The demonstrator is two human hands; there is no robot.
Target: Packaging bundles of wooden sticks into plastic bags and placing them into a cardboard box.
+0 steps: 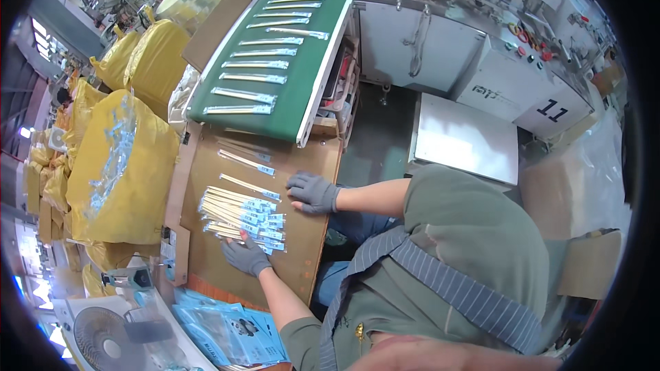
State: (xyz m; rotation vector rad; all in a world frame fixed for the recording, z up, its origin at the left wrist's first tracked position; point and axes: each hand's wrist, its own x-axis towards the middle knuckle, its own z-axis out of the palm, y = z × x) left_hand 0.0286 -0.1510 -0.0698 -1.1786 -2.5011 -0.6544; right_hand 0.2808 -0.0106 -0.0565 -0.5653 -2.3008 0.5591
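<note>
A pile of wrapped chopsticks [237,209] in clear sleeves with blue ends lies on the brown tabletop [292,254]. My left hand [245,255], in a grey glove with bare fingertips, rests against the pile's near-left edge, thumb and fingers apart. My right hand [313,192], gloved the same way, lies on the board to the right of the pile with its fingers out and nothing in them. Between the pile and the belt are a few single packets, one of them a wrapped pair [249,187]; those closest to the belt look blurred.
A green conveyor belt [227,120] with several spaced packets slopes down to the table. Yellow sacks [130,185] stand along the left. Blue printed bags [237,340] lie at the table's lower end, beside a fan [103,343]. A white cabinet [512,89] stands at the right.
</note>
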